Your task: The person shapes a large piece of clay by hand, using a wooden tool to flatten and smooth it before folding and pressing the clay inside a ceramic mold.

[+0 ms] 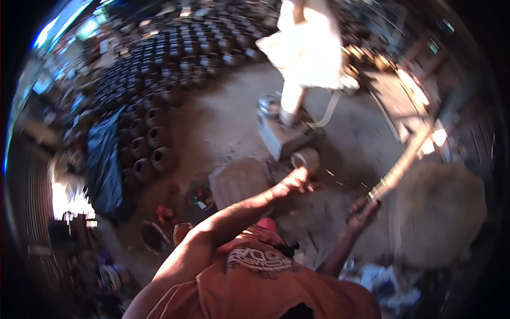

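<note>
My left hand (300, 182) is stretched forward over the floor, its fingers apart and holding nothing. Just beyond it is a small round pale pot (306, 158), smeared by motion; whether my fingers touch it cannot be told. On the right, my right hand (364, 211) has its fingers curled round the near end of a long light wooden pole (401, 173). This pole slants away toward the upper right. A low brown slab-like surface (239, 183) lies to the left of my left hand.
Rows of dark round pots (175, 50) fill the far left floor, with dark plastic sheeting (103, 162) beside them. Ahead are a grey box-like object (281, 135) and an overexposed white cloth (311, 50) on an upright. A large round pale surface (441, 212) sits at right.
</note>
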`<action>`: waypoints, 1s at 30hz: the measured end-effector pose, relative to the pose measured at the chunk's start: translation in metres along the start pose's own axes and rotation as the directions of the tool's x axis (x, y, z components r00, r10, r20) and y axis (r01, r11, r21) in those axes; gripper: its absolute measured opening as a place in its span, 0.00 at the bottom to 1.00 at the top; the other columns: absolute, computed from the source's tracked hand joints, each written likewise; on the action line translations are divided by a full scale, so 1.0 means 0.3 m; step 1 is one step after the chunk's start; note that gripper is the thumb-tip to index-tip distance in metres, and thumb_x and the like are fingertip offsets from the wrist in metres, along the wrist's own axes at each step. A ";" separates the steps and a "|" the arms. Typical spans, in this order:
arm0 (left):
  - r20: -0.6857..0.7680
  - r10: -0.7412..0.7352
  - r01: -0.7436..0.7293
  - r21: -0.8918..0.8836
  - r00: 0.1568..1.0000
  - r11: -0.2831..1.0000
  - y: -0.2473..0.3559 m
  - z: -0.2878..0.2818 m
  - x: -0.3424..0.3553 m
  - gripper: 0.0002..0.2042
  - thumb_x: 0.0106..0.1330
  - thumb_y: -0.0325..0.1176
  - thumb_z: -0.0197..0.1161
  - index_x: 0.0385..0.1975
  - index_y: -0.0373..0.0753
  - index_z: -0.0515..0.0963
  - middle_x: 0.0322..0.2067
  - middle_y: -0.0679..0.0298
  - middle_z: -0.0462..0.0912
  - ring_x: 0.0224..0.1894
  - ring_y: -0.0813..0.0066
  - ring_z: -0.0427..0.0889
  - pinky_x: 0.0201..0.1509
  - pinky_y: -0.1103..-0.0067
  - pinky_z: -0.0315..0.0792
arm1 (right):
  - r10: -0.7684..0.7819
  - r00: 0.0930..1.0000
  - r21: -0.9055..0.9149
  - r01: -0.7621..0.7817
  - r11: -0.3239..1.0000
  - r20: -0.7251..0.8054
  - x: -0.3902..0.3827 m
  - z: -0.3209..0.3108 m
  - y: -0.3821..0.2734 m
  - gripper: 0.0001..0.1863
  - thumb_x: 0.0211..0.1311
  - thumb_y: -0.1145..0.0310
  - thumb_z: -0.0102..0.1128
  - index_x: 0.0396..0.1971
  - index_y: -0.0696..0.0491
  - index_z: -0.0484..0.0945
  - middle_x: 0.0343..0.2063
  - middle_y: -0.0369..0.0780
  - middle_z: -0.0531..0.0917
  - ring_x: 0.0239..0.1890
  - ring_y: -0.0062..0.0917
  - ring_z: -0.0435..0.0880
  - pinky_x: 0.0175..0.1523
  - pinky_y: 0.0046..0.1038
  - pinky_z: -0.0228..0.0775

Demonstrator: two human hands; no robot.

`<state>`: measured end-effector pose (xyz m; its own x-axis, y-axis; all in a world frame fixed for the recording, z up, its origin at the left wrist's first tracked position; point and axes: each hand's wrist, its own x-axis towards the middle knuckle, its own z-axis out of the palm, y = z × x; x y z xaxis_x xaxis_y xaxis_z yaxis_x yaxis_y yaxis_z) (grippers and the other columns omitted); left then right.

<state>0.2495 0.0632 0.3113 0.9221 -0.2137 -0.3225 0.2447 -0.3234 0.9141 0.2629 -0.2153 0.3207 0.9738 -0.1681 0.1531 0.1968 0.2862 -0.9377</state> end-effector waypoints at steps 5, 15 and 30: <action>-0.008 0.065 -0.063 0.171 0.998 0.983 0.041 -0.034 0.051 0.38 0.65 0.48 0.72 0.68 0.29 0.68 0.56 0.44 0.81 0.56 0.56 0.83 0.63 0.69 0.74 | 0.209 0.978 -0.062 -0.207 0.976 0.024 -0.114 0.139 -0.016 0.22 0.77 0.44 0.51 0.42 0.51 0.71 0.24 0.36 0.76 0.20 0.20 0.76 0.24 0.24 0.70; -0.203 0.391 -0.392 0.034 0.898 0.919 0.439 0.054 0.002 0.22 0.62 0.34 0.68 0.55 0.32 0.81 0.41 0.48 0.89 0.46 0.63 0.90 0.52 0.74 0.81 | 0.154 0.974 -0.281 -0.102 0.954 0.169 -0.139 0.130 0.002 0.19 0.81 0.51 0.45 0.38 0.52 0.71 0.22 0.34 0.74 0.19 0.16 0.72 0.23 0.23 0.65; 0.089 0.522 -0.279 -0.763 0.848 0.583 0.439 -0.048 0.011 0.13 0.70 0.20 0.63 0.54 0.36 0.80 0.42 0.60 0.86 0.43 0.76 0.84 0.50 0.77 0.81 | 0.014 0.953 -0.150 0.033 0.988 0.301 -0.082 0.171 -0.002 0.22 0.80 0.48 0.46 0.52 0.53 0.70 0.28 0.35 0.76 0.23 0.16 0.75 0.26 0.22 0.68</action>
<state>0.2892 0.0332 0.4343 0.8834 -0.4318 0.1819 0.1137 0.5741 0.8108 0.2447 -0.1628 0.3334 0.9655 0.1278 0.2269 0.2097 0.1354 -0.9684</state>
